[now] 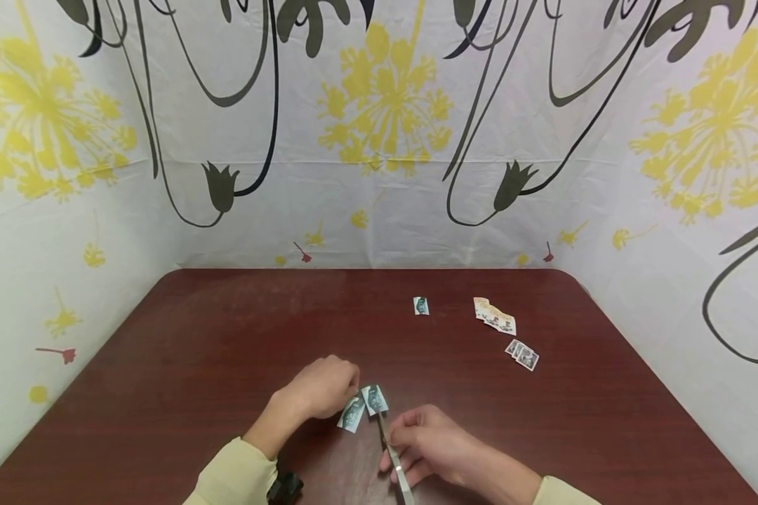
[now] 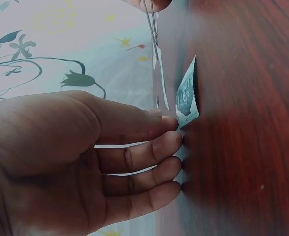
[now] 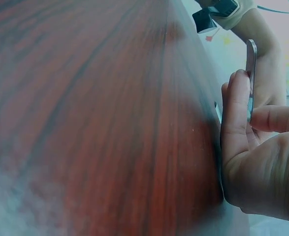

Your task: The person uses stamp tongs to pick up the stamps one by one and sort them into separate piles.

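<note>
My right hand (image 1: pixel 432 445) holds metal tweezers (image 1: pixel 394 456) between thumb and fingers; in the right wrist view the thumb presses against their shaft (image 3: pixel 251 64). At the tweezers' far tips is a teal and white postage stamp (image 1: pixel 375 400), seen nearly edge-on in the left wrist view. A second teal stamp (image 1: pixel 351 414) lies on the table just left of it, partly overlapped by my left hand (image 1: pixel 325 386). In the left wrist view that hand's fingertips rest on the tabletop, thumb along the index finger, with the index fingertip right at this stamp's (image 2: pixel 187 96) near corner.
Farther back on the dark red table (image 1: pixel 259 315) lies a single teal stamp (image 1: pixel 421 306). To its right are a fanned row of orange-and-white stamps (image 1: pixel 495 316) and a small overlapping group of grey stamps (image 1: pixel 522 354). Patterned cloth (image 1: pixel 379 210) encloses the table's back and sides.
</note>
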`<state>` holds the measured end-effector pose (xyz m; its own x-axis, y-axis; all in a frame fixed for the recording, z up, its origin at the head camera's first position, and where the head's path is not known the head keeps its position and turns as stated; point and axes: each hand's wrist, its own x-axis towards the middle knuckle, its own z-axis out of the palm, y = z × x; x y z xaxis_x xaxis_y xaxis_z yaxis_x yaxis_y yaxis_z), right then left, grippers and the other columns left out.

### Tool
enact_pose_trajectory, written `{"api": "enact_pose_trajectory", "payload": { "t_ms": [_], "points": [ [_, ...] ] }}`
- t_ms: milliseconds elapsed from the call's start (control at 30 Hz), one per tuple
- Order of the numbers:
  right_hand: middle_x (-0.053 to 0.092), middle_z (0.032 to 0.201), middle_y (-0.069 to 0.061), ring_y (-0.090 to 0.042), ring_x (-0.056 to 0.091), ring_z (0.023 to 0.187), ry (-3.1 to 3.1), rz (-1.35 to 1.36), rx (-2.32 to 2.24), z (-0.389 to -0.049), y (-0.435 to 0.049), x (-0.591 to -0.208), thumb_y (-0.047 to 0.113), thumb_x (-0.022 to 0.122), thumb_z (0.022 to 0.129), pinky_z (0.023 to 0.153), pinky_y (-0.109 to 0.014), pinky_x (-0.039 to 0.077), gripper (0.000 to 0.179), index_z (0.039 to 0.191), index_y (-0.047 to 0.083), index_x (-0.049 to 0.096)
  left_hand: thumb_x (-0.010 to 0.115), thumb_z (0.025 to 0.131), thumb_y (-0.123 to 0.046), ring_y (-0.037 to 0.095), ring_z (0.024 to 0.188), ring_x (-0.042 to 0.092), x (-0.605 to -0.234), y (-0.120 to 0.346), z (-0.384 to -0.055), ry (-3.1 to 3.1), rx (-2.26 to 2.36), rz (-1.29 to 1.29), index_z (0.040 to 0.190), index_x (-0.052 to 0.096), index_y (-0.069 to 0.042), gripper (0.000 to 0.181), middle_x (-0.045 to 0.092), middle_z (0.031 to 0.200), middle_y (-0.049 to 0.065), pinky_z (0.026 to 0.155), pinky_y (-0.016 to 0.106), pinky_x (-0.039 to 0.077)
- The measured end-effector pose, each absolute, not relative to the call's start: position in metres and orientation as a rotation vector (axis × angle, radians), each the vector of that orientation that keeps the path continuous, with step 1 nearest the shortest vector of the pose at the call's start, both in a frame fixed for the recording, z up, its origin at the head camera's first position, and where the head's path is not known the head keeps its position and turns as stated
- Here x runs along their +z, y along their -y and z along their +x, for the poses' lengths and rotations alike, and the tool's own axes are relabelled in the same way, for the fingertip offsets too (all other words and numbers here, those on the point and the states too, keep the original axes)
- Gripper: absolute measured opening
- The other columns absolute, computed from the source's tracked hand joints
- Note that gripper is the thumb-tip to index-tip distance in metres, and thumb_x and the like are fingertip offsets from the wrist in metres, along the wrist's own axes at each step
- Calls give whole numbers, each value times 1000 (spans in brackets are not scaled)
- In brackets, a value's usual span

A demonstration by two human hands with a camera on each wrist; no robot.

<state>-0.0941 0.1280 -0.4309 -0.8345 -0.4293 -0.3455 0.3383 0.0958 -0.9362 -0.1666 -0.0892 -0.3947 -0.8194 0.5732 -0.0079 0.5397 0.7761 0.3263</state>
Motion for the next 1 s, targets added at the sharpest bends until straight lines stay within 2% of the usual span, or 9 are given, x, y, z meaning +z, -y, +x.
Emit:
{"api": "enact_pose_trajectory", "payload": {
  "t_ms": [100,267,367,500,700,800,933,1000],
  "points": [
    [76,79,-11,-15,70,62,-1828,-88,-1806,-95,-129,-431,5,56,91,54,-27,58,11,96,0,64,61,99,-5,11,57,44,-395,90,-167,-2866,473,915,71,60,-16,30,53,65,-5,56,29,39],
    [76,80,-11,-16,70,62,-1837,-84,-1823,-96,-132,-431,6,56,94,55,-29,59,12,98,-2,63,60,96,-1,10,57,40,-395,91,-169,-2857,485,955,68,57,-15,32,48,62,-5,56,28,37],
    [76,80,-11,-17,71,62,-1844,-81,-1828,-97,-133,-430,7,56,95,56,-29,59,13,100,-3,63,65,92,0,11,62,46,-394,93,-169,-2840,497,970,73,62,-14,24,54,68,-4,59,29,42],
    [76,80,-10,-15,70,63,-1847,-73,-1830,-99,-135,-429,7,56,94,55,-28,58,14,101,-3,63,72,87,0,13,73,58,-391,95,-168,-2810,506,965,86,71,-12,12,67,83,-1,68,32,51],
    [76,80,-9,-15,71,64,-1851,-62,-1844,-99,-136,-429,8,56,96,56,-28,59,14,102,-2,64,72,85,-2,12,73,57,-392,96,-172,-2776,494,1004,89,72,-14,13,67,82,-3,70,31,51],
    [76,81,-9,-14,71,65,-1857,-46,-1854,-100,-137,-429,8,57,96,57,-28,59,15,103,-3,64,73,83,-3,11,72,55,-407,99,-183,-2768,487,1044,89,71,-16,14,64,80,-5,69,32,51],
    [76,82,-8,-12,70,64,-1864,-30,-1860,-102,-139,-429,9,57,97,56,-27,58,16,105,-4,63,76,80,-7,8,70,53,-448,105,-208,-2766,482,1097,90,69,-24,21,59,77,-10,65,31,48],
    [76,81,-8,-12,70,64,-1862,-25,-1863,-103,-140,-429,9,57,97,56,-26,58,17,105,-4,63,78,79,-5,10,70,54,-449,103,-208,-2756,474,1049,90,68,-24,24,59,77,-9,65,31,48]
  ]
}}
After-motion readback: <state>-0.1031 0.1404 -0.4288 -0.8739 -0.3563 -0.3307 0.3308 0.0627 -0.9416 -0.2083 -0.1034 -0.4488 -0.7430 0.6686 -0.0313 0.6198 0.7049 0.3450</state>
